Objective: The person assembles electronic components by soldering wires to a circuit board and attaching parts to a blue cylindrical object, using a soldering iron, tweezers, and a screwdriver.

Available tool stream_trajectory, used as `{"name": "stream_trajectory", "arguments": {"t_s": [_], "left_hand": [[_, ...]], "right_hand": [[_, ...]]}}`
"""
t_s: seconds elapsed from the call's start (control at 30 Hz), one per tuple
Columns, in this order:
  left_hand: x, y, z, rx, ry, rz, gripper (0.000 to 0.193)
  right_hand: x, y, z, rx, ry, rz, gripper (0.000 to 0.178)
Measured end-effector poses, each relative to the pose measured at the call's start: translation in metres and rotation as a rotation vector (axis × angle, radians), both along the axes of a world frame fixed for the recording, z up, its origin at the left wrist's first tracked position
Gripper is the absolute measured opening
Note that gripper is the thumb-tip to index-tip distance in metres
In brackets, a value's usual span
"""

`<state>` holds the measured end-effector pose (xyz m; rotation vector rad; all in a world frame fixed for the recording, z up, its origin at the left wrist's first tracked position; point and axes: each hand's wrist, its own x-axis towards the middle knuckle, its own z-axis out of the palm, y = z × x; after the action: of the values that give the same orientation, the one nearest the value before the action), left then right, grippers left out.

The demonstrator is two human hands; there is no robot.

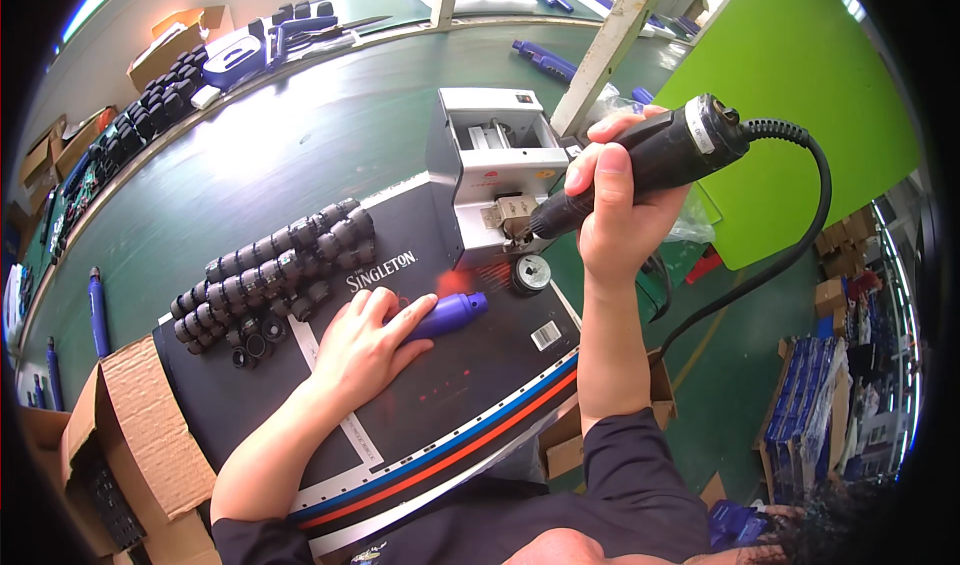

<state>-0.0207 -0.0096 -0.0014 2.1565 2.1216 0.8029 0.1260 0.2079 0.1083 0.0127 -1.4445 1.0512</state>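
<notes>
My right hand [625,200] is wrapped round a black electric screwdriver [665,155], raised and tilted, its cord leaving from the back end. The driver's nose points down-left to the front of a grey screw feeder [500,180]; whether they touch I cannot tell. My left hand [365,350] holds a blue cylindrical housing [450,315] down on the black mat [430,395], fingers over its left end. A small round silver-topped black part [531,274] lies in front of the feeder. To the left of it, several rows of black ring-shaped parts [260,275] lie bunched together.
An open cardboard box [140,425] stands at the near left. The black cord [815,235] loops down on the right. A metal post [610,50] rises behind the feeder, beside a green panel [800,95]. Blue housings [97,315] and black parts [150,110] line the far-left edge.
</notes>
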Motion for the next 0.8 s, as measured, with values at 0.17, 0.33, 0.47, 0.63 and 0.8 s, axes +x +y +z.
{"name": "stream_trajectory", "arguments": {"t_s": [0.17, 0.33, 0.47, 0.63, 0.8], "left_hand": [[0.0, 0.0, 0.0, 0.006, 0.005, 0.001, 0.051], [-0.001, -0.001, -0.002, 0.006, 0.004, -0.001, 0.051], [-0.001, -0.001, -0.001, -0.002, 0.017, 0.004, 0.05], [-0.002, -0.001, -0.002, 0.013, -0.003, 0.001, 0.051], [-0.001, -0.001, -0.004, 0.016, -0.014, 0.0, 0.05]], "right_hand": [[-0.004, -0.002, 0.001, -0.031, -0.051, -0.003, 0.048], [-0.009, -0.003, 0.003, -0.084, -0.053, -0.008, 0.046], [-0.005, 0.0, 0.004, -0.06, -0.083, -0.006, 0.045], [-0.001, -0.002, -0.001, -0.08, -0.129, -0.006, 0.046], [0.011, -0.025, -0.002, -0.125, -0.03, 0.057, 0.044]]}}
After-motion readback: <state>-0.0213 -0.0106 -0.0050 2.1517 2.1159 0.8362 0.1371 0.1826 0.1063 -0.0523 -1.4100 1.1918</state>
